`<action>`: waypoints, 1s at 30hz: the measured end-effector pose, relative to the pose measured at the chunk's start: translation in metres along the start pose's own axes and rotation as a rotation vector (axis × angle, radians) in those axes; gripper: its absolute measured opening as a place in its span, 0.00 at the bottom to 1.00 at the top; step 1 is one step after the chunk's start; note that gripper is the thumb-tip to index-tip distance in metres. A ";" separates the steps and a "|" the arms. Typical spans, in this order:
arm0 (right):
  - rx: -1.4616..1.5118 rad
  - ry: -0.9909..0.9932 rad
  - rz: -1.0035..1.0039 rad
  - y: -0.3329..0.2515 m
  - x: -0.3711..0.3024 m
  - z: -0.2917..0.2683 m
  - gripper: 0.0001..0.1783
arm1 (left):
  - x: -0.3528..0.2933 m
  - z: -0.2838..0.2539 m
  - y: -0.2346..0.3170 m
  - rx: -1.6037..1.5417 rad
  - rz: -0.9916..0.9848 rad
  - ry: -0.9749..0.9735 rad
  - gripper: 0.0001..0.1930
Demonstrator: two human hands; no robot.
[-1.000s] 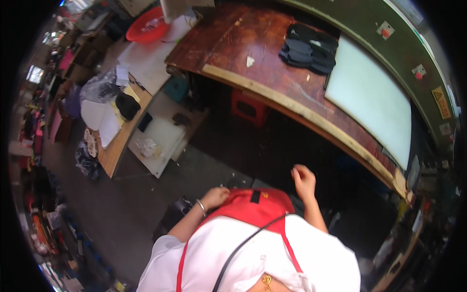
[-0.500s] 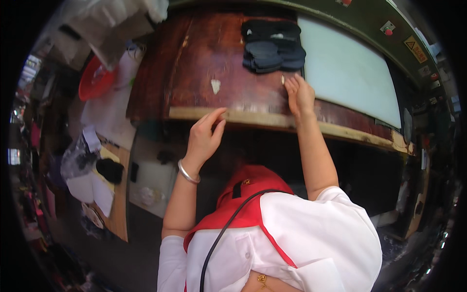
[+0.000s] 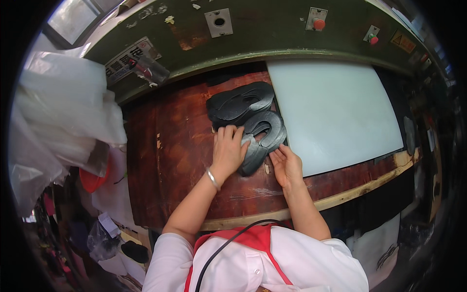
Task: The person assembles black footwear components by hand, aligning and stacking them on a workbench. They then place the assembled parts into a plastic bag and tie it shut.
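Two stacks of dark, horseshoe-shaped cut pieces lie on the reddish-brown wooden board, near its middle. My left hand (image 3: 227, 152) is bent round the left side of the nearer stack (image 3: 273, 127), its thumb against the pieces and its fingers curled at their edge. At the stack's lower right, my right hand (image 3: 288, 166) pinches the edge with thumb and fingertips. Part of this stack is hidden behind my left fingers. Just beyond it, the farther stack (image 3: 238, 104) lies untouched by either hand.
A pale, smooth cutting board (image 3: 335, 117) lies to the right. Behind stands a green machine beam (image 3: 272, 34) with a red button (image 3: 318, 24). Clear plastic bags (image 3: 68, 107) hang at the left above a red basin (image 3: 95, 179). A light wooden strip (image 3: 335, 197) edges the table.
My hands have moved from the table's front edge, where they held nothing, forward onto the nearer stack. The view has shifted, bringing more of the green beam into sight.
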State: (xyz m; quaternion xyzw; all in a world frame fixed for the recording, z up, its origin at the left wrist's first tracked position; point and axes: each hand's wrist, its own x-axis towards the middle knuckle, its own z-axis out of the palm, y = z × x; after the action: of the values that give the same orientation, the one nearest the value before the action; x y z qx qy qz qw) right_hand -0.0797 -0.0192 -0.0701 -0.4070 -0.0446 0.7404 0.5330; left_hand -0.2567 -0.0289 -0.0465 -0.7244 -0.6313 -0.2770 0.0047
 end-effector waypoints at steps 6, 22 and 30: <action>-0.303 0.005 0.022 0.003 0.008 0.016 0.08 | -0.011 -0.012 -0.013 -0.152 -0.135 -0.057 0.16; -0.909 -0.387 -0.730 0.029 -0.065 0.013 0.35 | -0.047 -0.028 -0.040 -0.741 -0.101 -0.105 0.38; -0.806 -0.921 -0.886 0.035 -0.098 0.035 0.46 | -0.102 -0.084 -0.012 -1.057 -0.156 0.018 0.36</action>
State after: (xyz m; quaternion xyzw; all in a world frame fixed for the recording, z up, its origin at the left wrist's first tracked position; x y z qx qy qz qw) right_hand -0.1189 -0.1019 -0.0095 -0.1639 -0.6897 0.4785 0.5182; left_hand -0.3063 -0.1493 -0.0213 -0.5763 -0.4576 -0.5631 -0.3761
